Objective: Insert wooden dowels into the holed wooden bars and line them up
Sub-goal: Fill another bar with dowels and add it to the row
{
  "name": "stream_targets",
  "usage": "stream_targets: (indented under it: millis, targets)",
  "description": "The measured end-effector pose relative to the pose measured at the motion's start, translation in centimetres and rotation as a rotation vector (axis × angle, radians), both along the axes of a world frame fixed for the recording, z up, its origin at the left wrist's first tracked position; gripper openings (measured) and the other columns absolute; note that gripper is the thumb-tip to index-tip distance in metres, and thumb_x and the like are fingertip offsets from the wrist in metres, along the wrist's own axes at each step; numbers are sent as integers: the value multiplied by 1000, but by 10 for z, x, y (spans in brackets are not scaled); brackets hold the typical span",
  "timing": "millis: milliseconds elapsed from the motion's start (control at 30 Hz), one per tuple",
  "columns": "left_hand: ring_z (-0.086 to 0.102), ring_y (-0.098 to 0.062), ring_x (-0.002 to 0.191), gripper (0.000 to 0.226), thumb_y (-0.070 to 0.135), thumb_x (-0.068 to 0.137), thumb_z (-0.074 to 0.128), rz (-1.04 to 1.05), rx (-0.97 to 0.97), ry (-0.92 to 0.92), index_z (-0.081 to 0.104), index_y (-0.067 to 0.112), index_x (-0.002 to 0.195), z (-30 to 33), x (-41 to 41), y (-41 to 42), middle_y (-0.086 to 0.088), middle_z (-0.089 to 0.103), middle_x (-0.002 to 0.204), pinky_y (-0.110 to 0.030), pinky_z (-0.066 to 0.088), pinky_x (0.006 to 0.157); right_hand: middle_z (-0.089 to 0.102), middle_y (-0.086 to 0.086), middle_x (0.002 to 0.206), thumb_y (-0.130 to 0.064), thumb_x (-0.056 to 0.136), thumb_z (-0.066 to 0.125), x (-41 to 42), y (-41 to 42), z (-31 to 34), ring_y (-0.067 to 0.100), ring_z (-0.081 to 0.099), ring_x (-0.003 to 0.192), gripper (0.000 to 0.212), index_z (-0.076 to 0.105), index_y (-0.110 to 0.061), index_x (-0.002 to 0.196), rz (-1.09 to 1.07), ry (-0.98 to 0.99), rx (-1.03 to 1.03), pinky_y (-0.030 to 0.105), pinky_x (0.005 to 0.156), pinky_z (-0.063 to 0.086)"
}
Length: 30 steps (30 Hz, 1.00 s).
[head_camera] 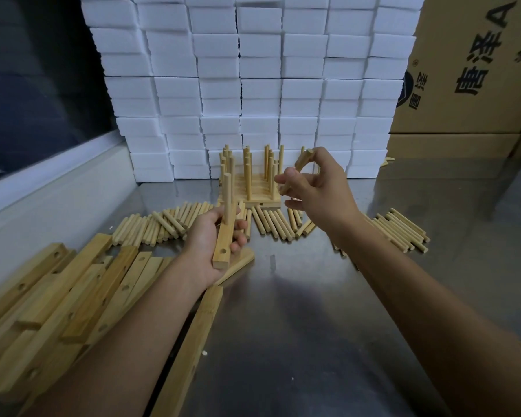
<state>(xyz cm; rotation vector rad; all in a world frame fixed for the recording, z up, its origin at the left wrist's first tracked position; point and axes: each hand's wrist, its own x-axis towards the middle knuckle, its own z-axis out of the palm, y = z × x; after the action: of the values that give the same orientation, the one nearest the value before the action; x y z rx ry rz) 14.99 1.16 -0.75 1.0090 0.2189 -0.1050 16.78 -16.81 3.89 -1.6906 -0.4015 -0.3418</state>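
The left hand [206,245] has its grip wrapped around a holed wooden bar [225,240], a square-edged strip of pale wood held above the steel surface [298,311] near its middle. One smooth round dowel [228,200] stands upright in the bar's far hole, and an empty round hole shows near the bar's near end. The right hand [316,185] is raised just right of it, its grip pinching loose dowels [302,161]: one tilted between the fingertips, another lower by the thumb.

Behind both hands, toward the far edge of the surface, finished bars [262,203] lie side by side, touching, their upright dowels forming rows. Loose dowels lie flat in a spread [163,225] on the surface, fanned to the left of the finished bars and in front of them, with another batch [403,230] to the right. A heap of empty bars [60,299], flat and rectangular with drilled holes, overlaps at the near left corner, and a single bar [190,350] lies at an angle beside the left forearm.

The surface is brushed metal with a dull sheen. White foam blocks [253,85], matte and grainy, are stacked along its far edge, and a printed cardboard box [469,70] stands at the far right corner.
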Motion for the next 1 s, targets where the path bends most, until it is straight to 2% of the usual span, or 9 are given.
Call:
stream_targets:
  millis: [200, 367, 467, 567, 633, 700, 767, 900, 1000]
  targets:
    - [52, -12, 41, 28, 23, 99, 48, 6, 12, -11, 64, 5, 114, -1, 0, 0, -6, 63, 63, -19, 37, 32, 76, 8, 90, -16, 95, 66, -4, 4, 1, 21, 75, 77, 12, 55, -14, 99, 21, 18, 24, 36, 68, 63]
    - [52, -11, 42, 31, 24, 99, 48, 12, 19, -11, 63, 4, 117, -1, 1, 0, -6, 63, 63, -19, 36, 32, 76, 7, 87, -16, 93, 69, -9, 8, 1, 22, 75, 72, 36, 56, -18, 126, 80, 54, -39, 37, 65, 63]
    - [52, -12, 42, 31, 24, 99, 47, 18, 17, -7, 63, 3, 117, -1, 1, -1, -7, 63, 63, -18, 36, 32, 73, 7, 92, -12, 99, 58, -12, 13, 0, 18, 73, 66, 19, 61, -21, 116, 109, 60, -96, 24, 58, 57]
    - [51, -12, 42, 29, 23, 99, 47, 20, 12, -8, 63, 4, 113, 0, 0, -1, -7, 62, 63, -18, 35, 32, 68, 5, 94, 1, 102, 43, -14, 18, -1, 13, 71, 67, 29, 65, -16, 108, 179, 145, -111, 20, 61, 56]
    - [51, -12, 41, 27, 22, 98, 47, 18, 8, -14, 64, 5, 109, 0, 0, -1, -6, 62, 63, -18, 34, 31, 66, 3, 93, 6, 96, 52, -15, 21, -3, 8, 70, 71, 30, 62, -15, 115, 211, 183, -154, 20, 64, 56]
    - [50, -13, 40, 27, 22, 98, 46, 14, 11, -26, 66, 4, 103, 0, 0, -1, -6, 62, 62, -19, 33, 30, 67, 3, 92, -6, 97, 61, -17, 24, -5, 6, 69, 74, 22, 61, -14, 118, 271, 211, -190, 19, 67, 56]
    - [50, -13, 39, 31, 24, 100, 44, 3, 11, -39, 67, 6, 88, 0, -1, -1, -6, 61, 58, -19, 34, 30, 69, 3, 83, -20, 102, 55, -21, 25, -4, 9, 68, 72, 18, 66, -10, 112, 347, 226, -184, 20, 67, 55]
    - [54, -14, 40, 39, 23, 101, 44, 2, 2, -76, 69, 9, 75, 1, -2, -1, -6, 58, 53, -18, 35, 31, 67, 9, 71, -29, 102, 53, -25, 29, -4, 11, 61, 61, 43, 68, 12, 100, 405, 200, -196, 23, 62, 50]
    - [54, -14, 39, 39, 21, 101, 43, 5, -15, -71, 68, 8, 73, 1, -2, -1, -7, 59, 54, -17, 35, 30, 68, 7, 66, -30, 100, 57, -25, 27, -2, 8, 59, 56, 43, 71, 10, 94, 407, 176, -212, 17, 57, 47]
